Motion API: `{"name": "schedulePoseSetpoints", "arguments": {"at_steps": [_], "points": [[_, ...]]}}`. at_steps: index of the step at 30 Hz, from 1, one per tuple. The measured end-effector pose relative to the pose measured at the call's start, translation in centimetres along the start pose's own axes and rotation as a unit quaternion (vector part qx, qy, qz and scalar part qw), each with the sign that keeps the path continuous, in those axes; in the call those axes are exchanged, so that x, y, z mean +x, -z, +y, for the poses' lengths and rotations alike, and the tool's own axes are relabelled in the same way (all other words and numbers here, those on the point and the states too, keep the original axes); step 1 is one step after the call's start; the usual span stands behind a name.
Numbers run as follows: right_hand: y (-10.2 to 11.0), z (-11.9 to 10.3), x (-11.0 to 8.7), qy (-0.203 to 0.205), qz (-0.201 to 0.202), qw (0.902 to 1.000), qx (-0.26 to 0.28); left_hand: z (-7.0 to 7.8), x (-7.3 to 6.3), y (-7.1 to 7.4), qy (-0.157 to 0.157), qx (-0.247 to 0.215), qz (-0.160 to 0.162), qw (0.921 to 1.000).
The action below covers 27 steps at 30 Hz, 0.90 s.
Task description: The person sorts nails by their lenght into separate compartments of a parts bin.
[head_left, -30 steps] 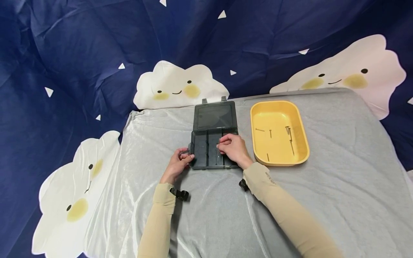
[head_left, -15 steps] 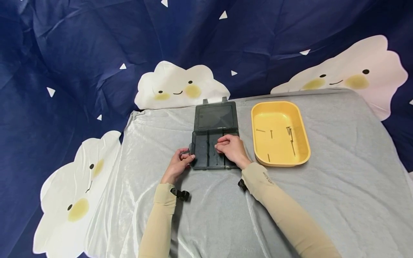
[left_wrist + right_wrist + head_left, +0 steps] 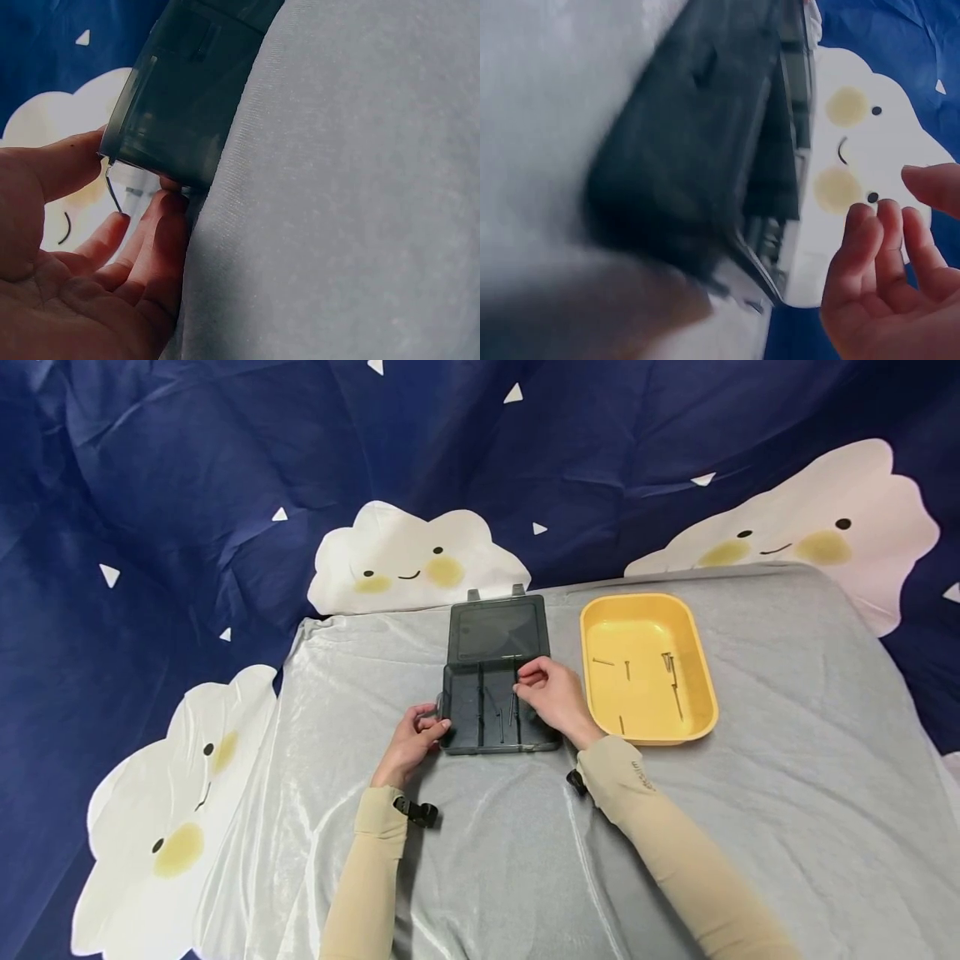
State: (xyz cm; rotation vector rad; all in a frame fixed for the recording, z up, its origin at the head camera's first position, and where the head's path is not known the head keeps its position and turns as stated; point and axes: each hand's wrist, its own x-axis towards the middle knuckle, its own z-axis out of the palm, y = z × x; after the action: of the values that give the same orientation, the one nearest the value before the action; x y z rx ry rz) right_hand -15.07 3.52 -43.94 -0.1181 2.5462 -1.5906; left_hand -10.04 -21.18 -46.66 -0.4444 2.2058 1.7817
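Observation:
A dark translucent compartment box (image 3: 461,714) lies on the cloth with its lid (image 3: 498,631) swung back. Several screws (image 3: 501,727) lie in its middle compartment. My left hand (image 3: 408,747) grips the box's left side; in the left wrist view the thumb is at the upper edge and fingertips touch lower down the wall (image 3: 157,142). Over the box's right compartment is my right hand (image 3: 557,700), partly covering it in the head view. In the right wrist view that hand (image 3: 892,277) has its thumb apart from the fingers and holds nothing.
To the right of the box stands a yellow tray (image 3: 633,718) with several screws (image 3: 678,702) scattered in it. Grey cloth (image 3: 787,710) covers the table. Behind it hangs a dark blue curtain (image 3: 585,435) printed with clouds.
My right hand has let go of a screw in the middle compartment and shifted right, with the fingers parting. The left hand stays on the box's side.

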Motion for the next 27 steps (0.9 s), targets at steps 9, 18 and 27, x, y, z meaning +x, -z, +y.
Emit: {"name": "schedulePoseSetpoints", "arguments": {"at_steps": [9, 18, 27], "points": [[3.1, 0.0, -0.7, 0.019, 0.060, 0.9959, -0.066, 0.1, -0.1, 0.0, 0.003, -0.003, 0.002, 1.0000], [7.3, 2.0, -1.1, -0.001, 0.062, 0.9855, -0.158, 0.1, -0.1, 0.0, 0.004, -0.007, 0.002, 1.0000], [12.0, 4.3, -1.5, -0.073, 0.011, 0.9638, -0.256, -1.7, 1.5, 0.3, 0.007, -0.008, 0.005, 0.9999]]}}
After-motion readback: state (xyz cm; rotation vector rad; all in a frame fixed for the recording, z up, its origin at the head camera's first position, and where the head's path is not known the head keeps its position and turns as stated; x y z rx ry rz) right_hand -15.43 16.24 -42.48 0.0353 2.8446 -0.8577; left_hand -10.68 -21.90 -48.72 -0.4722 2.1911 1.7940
